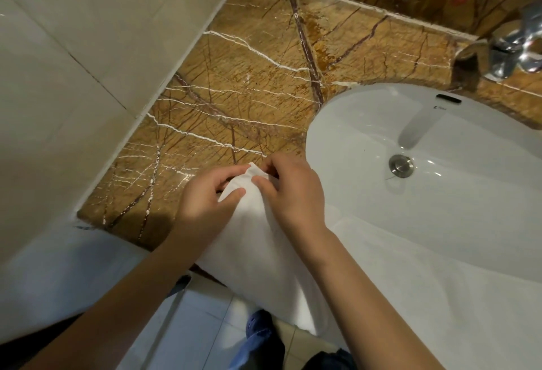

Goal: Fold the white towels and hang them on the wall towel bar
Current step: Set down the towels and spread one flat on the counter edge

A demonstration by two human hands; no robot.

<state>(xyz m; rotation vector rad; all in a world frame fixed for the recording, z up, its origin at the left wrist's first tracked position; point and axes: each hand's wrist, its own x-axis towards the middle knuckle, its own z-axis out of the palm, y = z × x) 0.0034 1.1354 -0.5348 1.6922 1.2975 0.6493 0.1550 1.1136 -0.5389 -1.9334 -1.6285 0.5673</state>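
Brown marble counter [249, 82] – white sink [366, 135], chrome faucet [510, 44], blue shoe [258, 331] below

The left hand [205, 196] and right hand [293, 190] meet over the near edge of the brown veined marble counter [234, 90], both pinching a corner of the white cloth towel [264, 237], which trails back beneath the right forearm. The white oval ceramic basin [352, 140] lies right of the right hand; the pale tiled wall [73, 76] stands left of the left hand.
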